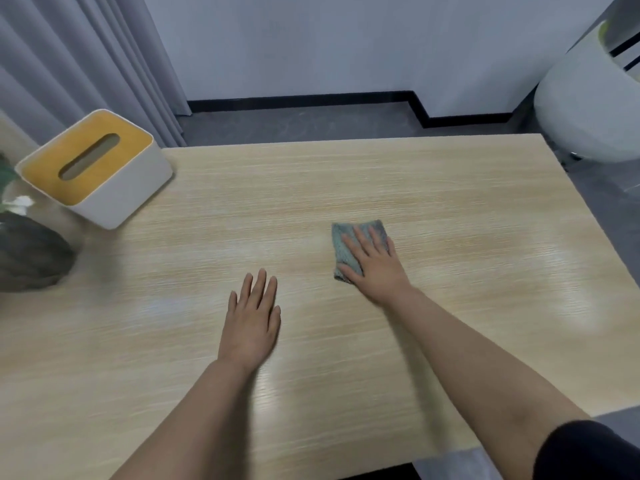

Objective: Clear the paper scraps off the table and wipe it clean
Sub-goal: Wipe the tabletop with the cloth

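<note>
A folded grey-blue cloth (341, 237) lies flat on the light wooden table (450, 209), right of centre. My right hand (375, 263) presses down on it, palm flat and fingers spread over the fabric. My left hand (251, 322) rests flat on the bare tabletop nearer to me, fingers together, holding nothing. No paper scraps show on the table.
A white tissue box with a yellow lid (93, 168) stands at the table's far left corner. A dark vase (31, 252) with a plant sits at the left edge. A white round seat (588, 102) stands on the floor beyond the right corner.
</note>
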{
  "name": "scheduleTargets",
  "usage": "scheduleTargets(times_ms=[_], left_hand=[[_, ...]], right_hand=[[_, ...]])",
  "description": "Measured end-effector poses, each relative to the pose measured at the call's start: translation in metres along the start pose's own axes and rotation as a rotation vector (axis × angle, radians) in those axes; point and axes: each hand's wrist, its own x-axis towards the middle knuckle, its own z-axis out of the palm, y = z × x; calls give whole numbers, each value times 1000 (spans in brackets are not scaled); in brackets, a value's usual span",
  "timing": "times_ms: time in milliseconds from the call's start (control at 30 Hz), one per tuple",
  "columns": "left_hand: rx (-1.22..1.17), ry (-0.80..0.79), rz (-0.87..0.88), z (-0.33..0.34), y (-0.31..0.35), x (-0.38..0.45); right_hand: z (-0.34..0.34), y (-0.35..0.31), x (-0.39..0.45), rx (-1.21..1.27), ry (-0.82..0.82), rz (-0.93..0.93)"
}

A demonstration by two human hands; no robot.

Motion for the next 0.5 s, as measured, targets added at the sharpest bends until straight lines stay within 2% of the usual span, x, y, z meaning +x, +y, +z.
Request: scheduleTargets(times_ms=[100,167,267,333,367,433,500], left_hand=[[-13,1,-11,1,1,-3],[1,-10,-17,1,3,-3],[6,-27,-28,0,3,-3],[15,-35,-34,0,3,-4],[20,-39,-37,0,3,-5],[35,-50,-47,0,3,-9],[39,-51,-63,2,6,-15]], right_hand=[[7,-11,0,55,22,171],[18,-38,-10,56,32,145],[30,-71,-37,11,-2,-182],[27,-62,-37,-36,-44,-379],[22,-52,-29,-59,-42,-420],[12,-27,-9,-72,-5,-331],[3,-5,7,2,-5,-87]])
